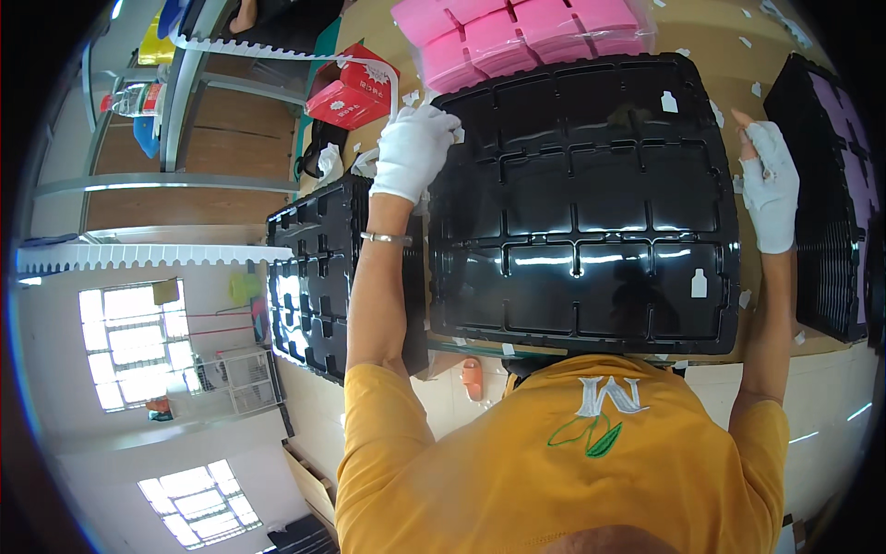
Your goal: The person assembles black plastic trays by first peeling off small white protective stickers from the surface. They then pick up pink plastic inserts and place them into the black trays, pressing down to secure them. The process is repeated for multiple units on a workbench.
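A large black plastic tray [600,198] with moulded grooves lies in front of me. Small white bottle-shaped labels sit on it: an upper-right label [669,102] and a lower-right label [699,283]. My left hand [413,152], in a white glove, is at the tray's far left corner, its fingers closed at a small white label [459,136]. Whether that label touches the tray I cannot tell. Beside the tray's right edge is my right hand [770,180], gloved with bare fingertips, fingers apart, and nothing visible in it.
Pink foam sheets [526,37] lie beyond the tray, with a red box [355,90] to their left. Stacked black trays stand at the left [318,277] and right [826,203]. A white notched strip [268,51] runs from the metal shelf [175,180]. White scraps dot the table.
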Demonstrator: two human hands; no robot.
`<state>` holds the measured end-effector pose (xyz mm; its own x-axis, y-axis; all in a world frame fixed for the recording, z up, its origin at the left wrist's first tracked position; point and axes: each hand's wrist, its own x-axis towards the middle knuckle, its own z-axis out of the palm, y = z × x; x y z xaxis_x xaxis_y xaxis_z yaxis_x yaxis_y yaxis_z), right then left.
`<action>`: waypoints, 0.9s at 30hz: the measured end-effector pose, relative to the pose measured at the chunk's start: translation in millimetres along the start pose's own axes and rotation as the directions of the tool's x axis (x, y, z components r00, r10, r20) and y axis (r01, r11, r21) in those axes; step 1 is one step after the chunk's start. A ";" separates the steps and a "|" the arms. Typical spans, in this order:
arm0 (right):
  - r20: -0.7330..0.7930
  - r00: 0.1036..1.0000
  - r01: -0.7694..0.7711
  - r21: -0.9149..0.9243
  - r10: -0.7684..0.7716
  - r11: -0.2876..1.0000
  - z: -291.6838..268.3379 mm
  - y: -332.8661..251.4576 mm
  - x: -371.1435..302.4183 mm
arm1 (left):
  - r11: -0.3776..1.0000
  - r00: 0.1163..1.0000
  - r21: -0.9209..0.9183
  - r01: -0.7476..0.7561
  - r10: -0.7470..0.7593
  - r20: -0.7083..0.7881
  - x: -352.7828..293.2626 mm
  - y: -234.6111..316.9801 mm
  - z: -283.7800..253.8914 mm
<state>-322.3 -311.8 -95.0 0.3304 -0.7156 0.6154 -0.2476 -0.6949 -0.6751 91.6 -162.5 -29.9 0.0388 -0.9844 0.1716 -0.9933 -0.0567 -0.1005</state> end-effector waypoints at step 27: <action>-0.017 0.995 -0.095 -0.090 0.094 0.991 9.9 40.6 -25.8 | 0.986 0.990 0.133 -0.103 0.114 -0.080 4.8 1.4 -1.9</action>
<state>-331.8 -320.9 -142.3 0.2901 -0.7790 0.5560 -0.3586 -0.6271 -0.6915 90.2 -167.0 -27.4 -0.0833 -0.9681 0.2365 -0.9687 0.0230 -0.2472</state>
